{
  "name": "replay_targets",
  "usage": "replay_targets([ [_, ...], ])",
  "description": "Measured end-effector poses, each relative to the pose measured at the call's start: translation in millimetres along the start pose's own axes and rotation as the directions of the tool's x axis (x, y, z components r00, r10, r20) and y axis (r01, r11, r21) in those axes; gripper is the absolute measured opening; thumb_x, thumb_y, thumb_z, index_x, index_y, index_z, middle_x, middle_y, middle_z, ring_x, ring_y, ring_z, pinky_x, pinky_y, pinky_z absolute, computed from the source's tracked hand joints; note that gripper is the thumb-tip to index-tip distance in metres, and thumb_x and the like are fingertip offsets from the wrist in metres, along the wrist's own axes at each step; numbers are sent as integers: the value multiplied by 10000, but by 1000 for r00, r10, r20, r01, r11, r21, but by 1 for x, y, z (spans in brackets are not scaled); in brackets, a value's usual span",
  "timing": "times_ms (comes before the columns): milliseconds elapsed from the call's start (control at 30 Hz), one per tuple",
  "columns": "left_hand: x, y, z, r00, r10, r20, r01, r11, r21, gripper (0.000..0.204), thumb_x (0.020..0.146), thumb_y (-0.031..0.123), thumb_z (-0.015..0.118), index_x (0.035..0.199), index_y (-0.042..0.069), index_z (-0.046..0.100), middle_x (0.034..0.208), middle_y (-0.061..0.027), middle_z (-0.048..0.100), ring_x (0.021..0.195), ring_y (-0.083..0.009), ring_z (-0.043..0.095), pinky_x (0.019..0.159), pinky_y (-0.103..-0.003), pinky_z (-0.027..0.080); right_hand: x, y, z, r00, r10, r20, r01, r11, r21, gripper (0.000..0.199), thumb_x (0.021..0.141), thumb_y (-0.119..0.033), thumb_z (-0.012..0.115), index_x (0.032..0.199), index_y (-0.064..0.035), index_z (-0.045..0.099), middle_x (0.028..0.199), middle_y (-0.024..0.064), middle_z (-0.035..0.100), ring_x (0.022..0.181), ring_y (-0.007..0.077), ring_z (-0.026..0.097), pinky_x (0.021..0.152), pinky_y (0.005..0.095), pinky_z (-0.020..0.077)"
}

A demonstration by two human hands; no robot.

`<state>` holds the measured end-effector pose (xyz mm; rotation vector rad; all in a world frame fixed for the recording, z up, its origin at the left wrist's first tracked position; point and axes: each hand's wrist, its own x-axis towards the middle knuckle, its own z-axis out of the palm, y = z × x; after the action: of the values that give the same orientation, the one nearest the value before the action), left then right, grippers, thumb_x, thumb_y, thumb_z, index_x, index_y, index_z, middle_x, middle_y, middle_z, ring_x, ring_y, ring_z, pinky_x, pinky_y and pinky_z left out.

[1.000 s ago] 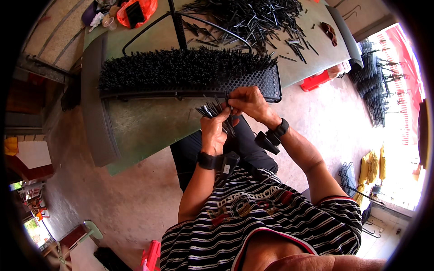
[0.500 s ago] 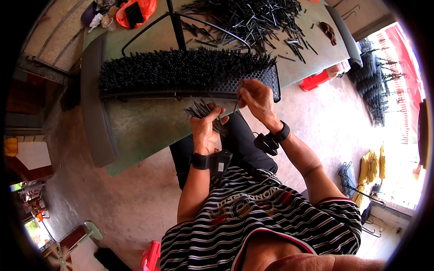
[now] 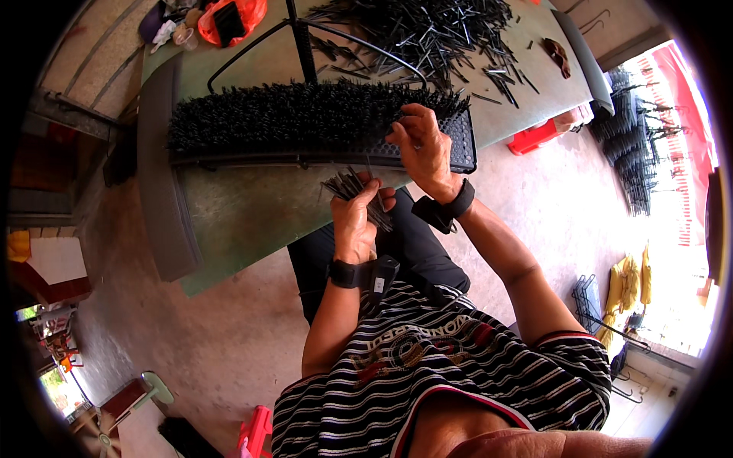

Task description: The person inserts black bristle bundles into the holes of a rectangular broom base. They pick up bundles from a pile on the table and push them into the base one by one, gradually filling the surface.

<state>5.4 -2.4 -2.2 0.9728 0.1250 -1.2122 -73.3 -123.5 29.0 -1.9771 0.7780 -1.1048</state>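
Observation:
My left hand [image 3: 353,227] is closed round a bundle of thin dark rods [image 3: 347,185], just off the near edge of the table. Beyond it lies a long black perforated rack [image 3: 460,137], its holes densely filled with upright black rods [image 3: 267,118] except toward the right end. Over that right part is my right hand [image 3: 429,156], its fingers curled beside the last filled rows. Whatever its fingertips may pinch is too small to make out.
Loose black rods [image 3: 435,34] lie heaped on the green table [image 3: 252,221] behind the rack. A black metal frame [image 3: 304,57] rises from the rack's far side. An orange bag [image 3: 252,15] lies far left; a red stool [image 3: 532,137] stands beyond the table's right edge.
My right hand has moved up and away from the bundle, onto the perforated part of the rack. My left hand has shifted slightly right, still gripping the rods.

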Motion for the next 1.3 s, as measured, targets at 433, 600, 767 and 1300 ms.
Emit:
replay_targets([
  [433, -2, 1, -1, 1000, 10, -1, -10, 995, 94, 182, 836, 52, 620, 1016, 45, 598, 876, -86, 647, 650, -211, 637, 500, -309, 500, 15, -1, -8, 909, -352, 225, 416, 807, -419, 178, 795, -95, 599, 970, -71, 576, 729, 100, 512, 590, 329, 543, 493, 400, 443],
  [600, -8, 3, 5, 1000, 4, 20, -6, 992, 124, 175, 833, 62, 622, 1007, 43, 610, 850, -87, 656, 614, -194, 626, 473, -283, 472, 20, -2, -15, 882, -208, 422, 404, 795, -453, 116, 798, -123, 590, 900, -67, 598, 739, 104, 557, 624, 326, 576, 507, 397, 453],
  [767, -7, 4, 5, 998, -13, 54, 7, 993, 119, 176, 835, 73, 620, 1008, 40, 614, 837, -88, 659, 600, -192, 623, 462, -275, 461, 10, -10, -21, 932, 192, 307, -73, 930, -361, 213, 783, -194, 673, 843, 6, 638, 701, 143, 633, 616, 228, 631, 546, 318, 482],
  [1300, -8, 3, 6, 983, -119, 141, 106, 990, 95, 211, 882, 88, 567, 1088, 41, 567, 839, -108, 625, 621, -205, 623, 544, -325, 524, 1, -2, 2, 996, 15, -88, -9, 997, 75, 127, 826, -10, 628, 912, -23, 535, 744, 73, 633, 620, 129, 651, 503, 241, 490],
])
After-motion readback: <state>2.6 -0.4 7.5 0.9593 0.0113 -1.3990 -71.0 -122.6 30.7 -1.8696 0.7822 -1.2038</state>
